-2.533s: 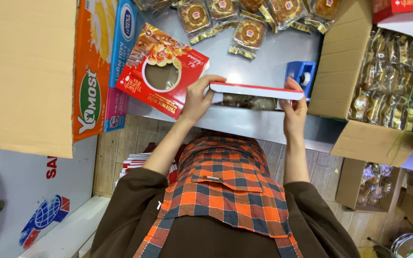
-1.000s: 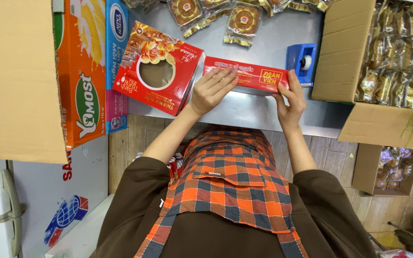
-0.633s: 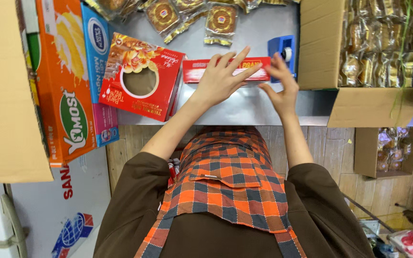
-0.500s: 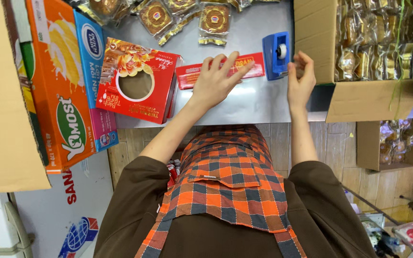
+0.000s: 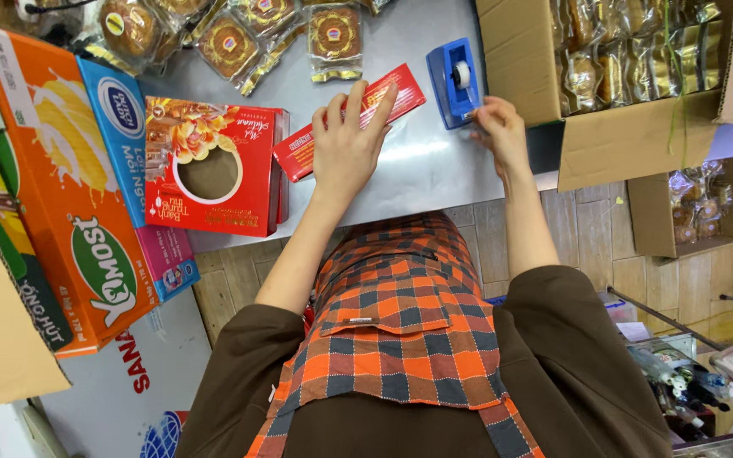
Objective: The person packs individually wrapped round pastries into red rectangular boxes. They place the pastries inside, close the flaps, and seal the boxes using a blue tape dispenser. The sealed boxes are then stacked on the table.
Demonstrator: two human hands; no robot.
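Cardboard box [image 5: 604,144] holds wrapped cakes [image 5: 629,59]. Your left hand [image 5: 345,140] lies spread flat on the red box [image 5: 316,144]; right hand [image 5: 500,127] fingers pinch at the blue tape dispenser [image 5: 456,80].

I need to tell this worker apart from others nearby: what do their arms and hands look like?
Both hands, left hand and right hand, are bare: no gloves or rings visible. Forearms are uncovered; dark brown sleeves end near the elbows. An orange-and-grey checked apron covers the chest.
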